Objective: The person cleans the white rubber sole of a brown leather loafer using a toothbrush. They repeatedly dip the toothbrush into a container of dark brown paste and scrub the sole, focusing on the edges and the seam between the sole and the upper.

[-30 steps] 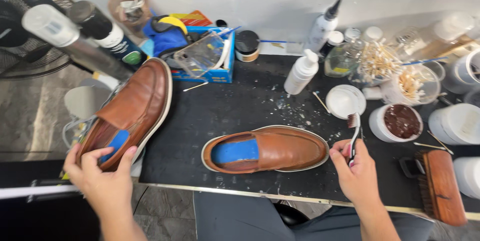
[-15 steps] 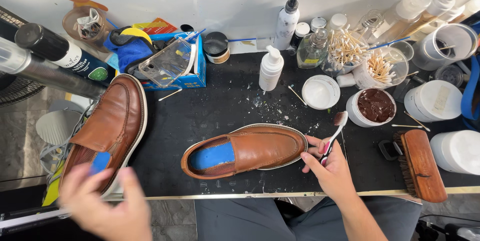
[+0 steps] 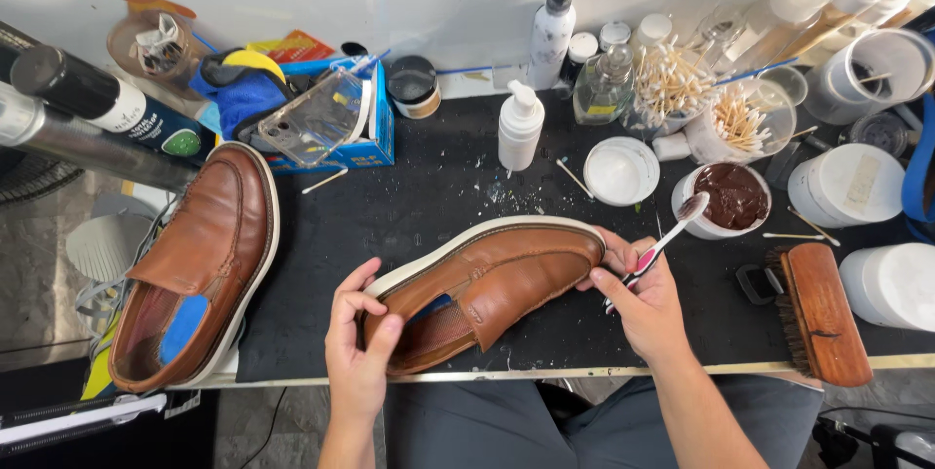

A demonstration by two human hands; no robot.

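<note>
My left hand (image 3: 358,344) grips the heel of a brown loafer with a white sole (image 3: 492,279), tipped on its side over the black mat (image 3: 409,206). My right hand (image 3: 638,299) holds a small toothbrush (image 3: 662,240) and its fingers touch the shoe's toe. The brush head sits at the rim of an open jar of brown polish (image 3: 730,198). The second brown loafer (image 3: 195,269) lies at the left edge, blue insole showing, with no hand on it.
A wooden shoe brush (image 3: 823,313) lies right of my hand. White foam bottle (image 3: 519,125), jar lid (image 3: 621,171), cotton swab cups (image 3: 682,89), white tubs (image 3: 847,187) and a blue box (image 3: 341,123) crowd the back. Spray cans (image 3: 88,109) lie at left.
My left hand left the loafer at the left and took the middle shoe's heel, tipping it onto its side. The toothbrush head moved up to the polish jar.
</note>
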